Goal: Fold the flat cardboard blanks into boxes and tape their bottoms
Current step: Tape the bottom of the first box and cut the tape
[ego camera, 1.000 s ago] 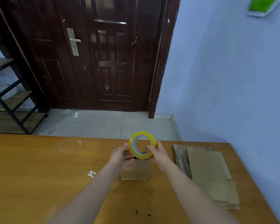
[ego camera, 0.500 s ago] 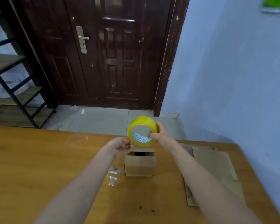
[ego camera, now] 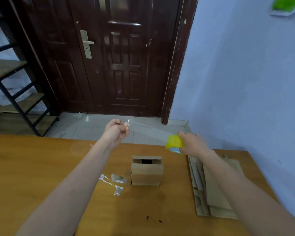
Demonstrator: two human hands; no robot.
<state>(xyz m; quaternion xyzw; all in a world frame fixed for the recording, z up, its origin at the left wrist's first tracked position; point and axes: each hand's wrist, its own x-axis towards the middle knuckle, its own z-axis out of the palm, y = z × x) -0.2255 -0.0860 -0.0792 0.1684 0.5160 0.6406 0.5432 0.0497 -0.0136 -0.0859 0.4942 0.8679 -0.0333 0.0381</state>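
Note:
A small folded cardboard box (ego camera: 146, 171) stands on the wooden table (ego camera: 41, 167), a dark gap showing between its top flaps. Above and beyond it my right hand (ego camera: 192, 144) grips a yellow roll of clear tape (ego camera: 174, 143). My left hand (ego camera: 117, 130) pinches the free end of the tape, held up to the left. A clear strip of tape (ego camera: 148, 126) stretches between the two hands above the box. A stack of flat cardboard blanks (ego camera: 213, 188) lies to the right of the box, partly under my right forearm.
Crumpled scraps of clear tape (ego camera: 114, 182) lie on the table just left of the box. A dark wooden door (ego camera: 123, 57) and tiled floor lie beyond the table's far edge. A blue wall runs along the right. Black-framed stairs (ego camera: 12, 92) stand at the left.
My hands have moved apart, the left going left and the right going right and down with the roll, drawing out a strip of tape above the box.

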